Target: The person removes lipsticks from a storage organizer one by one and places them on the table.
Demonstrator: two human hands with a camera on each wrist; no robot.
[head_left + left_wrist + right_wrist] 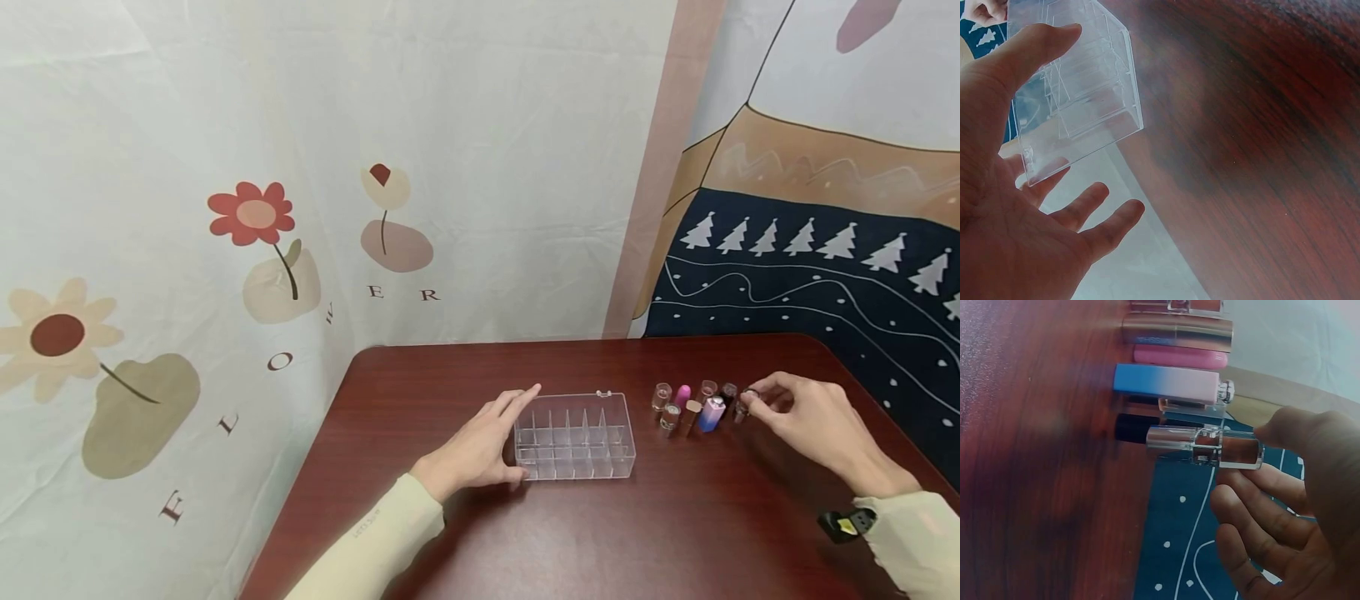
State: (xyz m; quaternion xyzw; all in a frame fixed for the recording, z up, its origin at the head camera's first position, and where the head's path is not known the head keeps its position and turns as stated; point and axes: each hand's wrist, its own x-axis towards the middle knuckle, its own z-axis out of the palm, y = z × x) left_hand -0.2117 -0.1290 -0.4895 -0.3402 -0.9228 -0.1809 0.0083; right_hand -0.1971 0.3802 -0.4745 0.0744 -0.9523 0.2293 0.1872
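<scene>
A clear plastic organizer box (573, 454) with rows of small compartments stands on the table. My left hand (476, 446) is at its left end, thumb at the front corner and fingers toward the back; in the left wrist view the thumb lies across the box (1085, 94) and the other fingers spread loosely. At the right, my right hand (817, 421) pinches the top of an upright lip gloss tube (1175, 439) between thumb and index finger. Beside it stand a blue-to-pink lipstick (710, 415), a bright pink tube (683, 396) and a brown tube (691, 415).
Several other small tubes, such as a clear one (661, 395) and a dark-based one (1130, 428), stand in the same cluster right of the box. The red-brown wooden table (570, 542) ends before patterned cloth backdrops (480, 167). A black wrist strap (847, 523) shows by the right sleeve.
</scene>
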